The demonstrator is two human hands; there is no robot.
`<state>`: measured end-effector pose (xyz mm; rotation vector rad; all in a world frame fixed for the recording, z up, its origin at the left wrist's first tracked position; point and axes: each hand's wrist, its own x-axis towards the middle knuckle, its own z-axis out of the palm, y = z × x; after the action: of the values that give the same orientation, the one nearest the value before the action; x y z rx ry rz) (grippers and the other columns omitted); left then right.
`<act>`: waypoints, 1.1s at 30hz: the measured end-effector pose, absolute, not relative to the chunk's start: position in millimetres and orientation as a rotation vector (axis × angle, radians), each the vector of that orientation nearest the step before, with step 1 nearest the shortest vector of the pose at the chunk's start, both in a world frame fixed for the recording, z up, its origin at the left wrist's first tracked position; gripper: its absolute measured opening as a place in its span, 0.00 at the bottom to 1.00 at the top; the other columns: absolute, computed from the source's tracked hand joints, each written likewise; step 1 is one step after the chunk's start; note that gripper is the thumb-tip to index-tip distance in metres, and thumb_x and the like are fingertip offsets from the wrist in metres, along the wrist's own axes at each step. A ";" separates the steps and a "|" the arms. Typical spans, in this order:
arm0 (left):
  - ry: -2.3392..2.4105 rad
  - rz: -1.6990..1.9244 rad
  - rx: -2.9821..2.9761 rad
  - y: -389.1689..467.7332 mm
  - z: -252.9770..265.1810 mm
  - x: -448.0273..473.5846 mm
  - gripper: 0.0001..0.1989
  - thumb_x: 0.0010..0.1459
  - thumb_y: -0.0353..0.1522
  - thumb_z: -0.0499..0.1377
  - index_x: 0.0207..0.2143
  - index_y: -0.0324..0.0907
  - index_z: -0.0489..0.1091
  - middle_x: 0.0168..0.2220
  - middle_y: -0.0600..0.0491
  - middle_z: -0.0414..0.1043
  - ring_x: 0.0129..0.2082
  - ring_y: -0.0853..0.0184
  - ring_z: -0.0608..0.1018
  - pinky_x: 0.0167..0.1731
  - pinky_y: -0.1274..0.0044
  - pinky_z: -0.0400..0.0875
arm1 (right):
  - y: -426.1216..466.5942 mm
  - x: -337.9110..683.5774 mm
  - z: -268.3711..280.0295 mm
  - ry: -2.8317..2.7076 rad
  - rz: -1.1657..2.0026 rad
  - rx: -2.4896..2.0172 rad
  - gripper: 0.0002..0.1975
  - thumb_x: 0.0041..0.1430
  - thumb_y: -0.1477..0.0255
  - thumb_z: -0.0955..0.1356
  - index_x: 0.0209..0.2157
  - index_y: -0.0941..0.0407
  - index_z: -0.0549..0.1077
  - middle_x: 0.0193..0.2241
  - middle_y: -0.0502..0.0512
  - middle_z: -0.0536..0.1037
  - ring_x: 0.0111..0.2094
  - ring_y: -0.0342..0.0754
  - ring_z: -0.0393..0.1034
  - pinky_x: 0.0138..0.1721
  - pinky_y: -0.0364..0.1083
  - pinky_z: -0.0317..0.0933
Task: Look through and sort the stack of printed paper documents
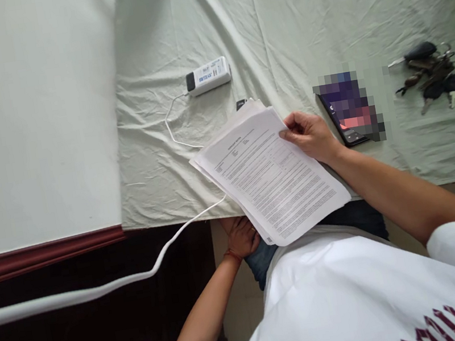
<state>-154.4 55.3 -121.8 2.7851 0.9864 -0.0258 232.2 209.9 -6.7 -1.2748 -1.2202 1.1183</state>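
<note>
My right hand [310, 135] grips the right edge of a stack of printed paper sheets [274, 177], thumb on top and fingers folded at the edge. The sheets are slightly fanned and overhang the near edge of the cloth-covered table. My left hand [243, 237] lies on my jeans-covered leg below the table edge, just left of the stack's lower corner. Its fingers rest loosely on the leg, partly shaded, with nothing seen in them. A white cable [170, 246] passes beneath the stack.
A white power bank [209, 76] with a cable lies beyond the papers. To the right are a phone [345, 111], partly blurred out, and a bunch of keys [432, 72]. A small dark object [240, 104] shows behind the stack. Green cloth [169, 185] covers the table.
</note>
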 end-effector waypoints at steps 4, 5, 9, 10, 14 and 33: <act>1.005 -0.067 2.767 55.7 -120.9 -153.0 0.11 0.59 0.36 0.56 0.33 0.45 0.78 0.32 0.45 0.80 0.40 0.52 0.79 0.51 0.57 0.69 | 210.3 232.1 -8.1 -1.161 1.134 -1.251 0.13 0.54 0.60 0.76 0.30 0.52 0.74 0.24 0.48 0.68 0.27 0.45 0.61 0.30 0.47 0.57; 1.013 -0.076 2.763 55.6 -120.8 -152.8 0.11 0.59 0.36 0.56 0.34 0.45 0.78 0.32 0.45 0.80 0.41 0.52 0.79 0.51 0.57 0.69 | 210.5 232.1 -8.4 -1.151 1.140 -1.244 0.13 0.54 0.59 0.76 0.30 0.52 0.74 0.24 0.48 0.69 0.27 0.45 0.61 0.30 0.47 0.57; 1.002 -0.052 2.762 55.7 -120.2 -152.7 0.11 0.59 0.35 0.56 0.34 0.44 0.78 0.33 0.45 0.80 0.41 0.53 0.79 0.53 0.57 0.68 | 211.0 232.5 -8.9 -1.145 1.144 -1.246 0.15 0.53 0.58 0.76 0.30 0.52 0.73 0.25 0.48 0.69 0.28 0.45 0.62 0.30 0.47 0.57; 0.987 -0.035 2.768 55.9 -120.0 -152.8 0.11 0.59 0.35 0.56 0.35 0.43 0.78 0.33 0.44 0.80 0.41 0.53 0.79 0.53 0.57 0.68 | 211.1 232.6 -8.9 -1.150 1.141 -1.249 0.14 0.53 0.58 0.76 0.30 0.52 0.73 0.25 0.48 0.69 0.28 0.45 0.62 0.30 0.47 0.57; 0.970 -0.014 2.774 56.5 -119.6 -153.5 0.11 0.60 0.36 0.56 0.36 0.43 0.78 0.34 0.44 0.80 0.42 0.52 0.79 0.53 0.57 0.68 | 211.3 233.5 -8.5 -1.176 1.143 -1.240 0.13 0.54 0.60 0.76 0.31 0.52 0.73 0.26 0.48 0.71 0.28 0.44 0.62 0.31 0.47 0.58; 0.983 -0.043 2.754 55.4 -123.5 -156.5 0.10 0.58 0.37 0.58 0.35 0.47 0.78 0.33 0.45 0.81 0.40 0.51 0.80 0.54 0.55 0.68 | 214.0 231.1 -14.5 -1.115 1.153 -1.116 0.12 0.52 0.67 0.76 0.40 0.52 0.78 0.35 0.51 0.78 0.37 0.47 0.72 0.41 0.49 0.67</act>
<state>-156.5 55.4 -123.5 2.7537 0.9834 -0.0427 231.1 214.0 -14.5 -1.1160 -1.1154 1.1532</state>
